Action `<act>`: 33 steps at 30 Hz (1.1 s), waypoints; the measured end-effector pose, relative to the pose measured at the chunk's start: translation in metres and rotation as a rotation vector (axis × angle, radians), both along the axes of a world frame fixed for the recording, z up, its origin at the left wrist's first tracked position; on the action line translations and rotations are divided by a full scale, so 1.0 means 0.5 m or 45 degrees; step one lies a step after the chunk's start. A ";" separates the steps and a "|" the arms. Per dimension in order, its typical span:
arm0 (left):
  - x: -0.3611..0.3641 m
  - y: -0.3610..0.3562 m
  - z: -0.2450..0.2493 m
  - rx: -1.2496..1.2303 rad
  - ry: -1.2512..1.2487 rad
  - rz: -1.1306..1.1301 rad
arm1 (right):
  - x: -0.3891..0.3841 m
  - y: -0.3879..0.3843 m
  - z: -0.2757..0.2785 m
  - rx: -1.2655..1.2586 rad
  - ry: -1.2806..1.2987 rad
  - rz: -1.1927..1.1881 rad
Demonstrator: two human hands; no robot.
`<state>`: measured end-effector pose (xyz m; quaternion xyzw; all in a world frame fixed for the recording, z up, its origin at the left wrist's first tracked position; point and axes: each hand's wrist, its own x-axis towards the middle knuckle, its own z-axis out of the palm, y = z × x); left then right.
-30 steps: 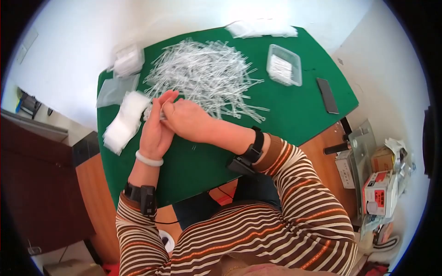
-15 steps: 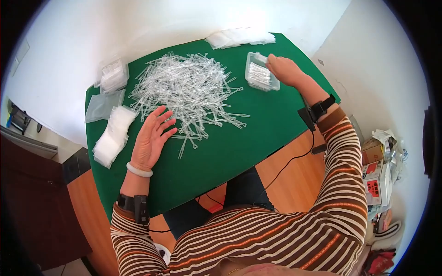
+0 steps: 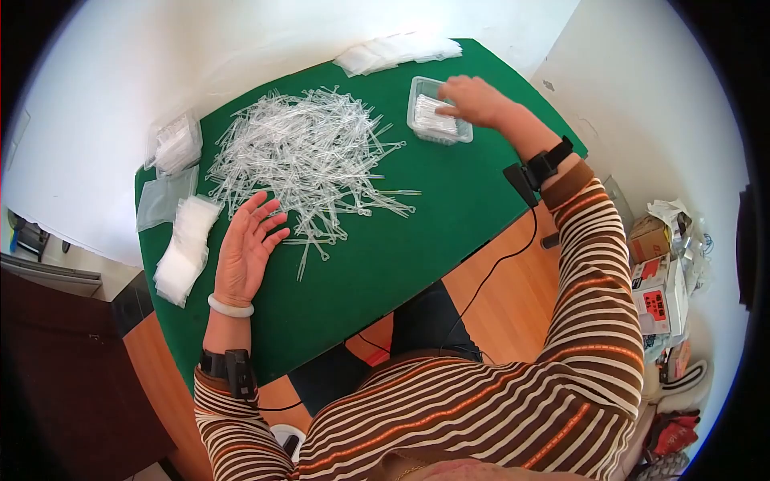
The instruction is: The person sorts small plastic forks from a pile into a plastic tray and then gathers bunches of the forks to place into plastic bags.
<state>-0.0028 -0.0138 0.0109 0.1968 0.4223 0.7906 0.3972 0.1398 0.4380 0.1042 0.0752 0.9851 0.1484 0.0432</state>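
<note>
My left hand [image 3: 245, 252] hovers palm up with fingers spread and curled slightly, beside the near left edge of a large pile of clear plastic sticks with small looped ends [image 3: 297, 148]. Nothing lies in it. My right hand [image 3: 473, 100] reaches over the right rim of a clear plastic box [image 3: 417, 90]. Its thumb and fingers are apart, with the thumb close to the neat bundle of thin white sticks [image 3: 434, 116] inside. Nothing shows between these fingers.
White translucent bags [image 3: 188, 248] lie fanned at the left, below a clear bag [image 3: 167, 198]. A filled clear container [image 3: 175, 144] stands at the left edge. More white bags [image 3: 397, 54] lie along the back of the green table [image 3: 353, 280]. Cables run from both wrists.
My right hand has shifted at the box, and its thumb and fingers now spread apart over the white sticks. The left hand stays open. The whole view has shifted slightly.
</note>
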 end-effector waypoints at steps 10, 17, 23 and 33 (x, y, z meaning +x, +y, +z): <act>0.000 -0.017 0.003 -0.063 -0.024 0.057 | 0.043 -0.159 0.049 -0.395 0.603 0.172; -0.004 -0.005 -0.007 -0.134 0.065 0.013 | 0.072 -0.125 0.033 -0.350 0.755 0.015; 0.005 -0.003 -0.005 -0.266 0.140 0.044 | 0.076 -0.010 0.042 -0.483 0.587 -0.295; 0.012 0.004 0.008 -0.345 0.153 0.080 | 0.028 0.034 -0.063 -0.481 0.320 -0.073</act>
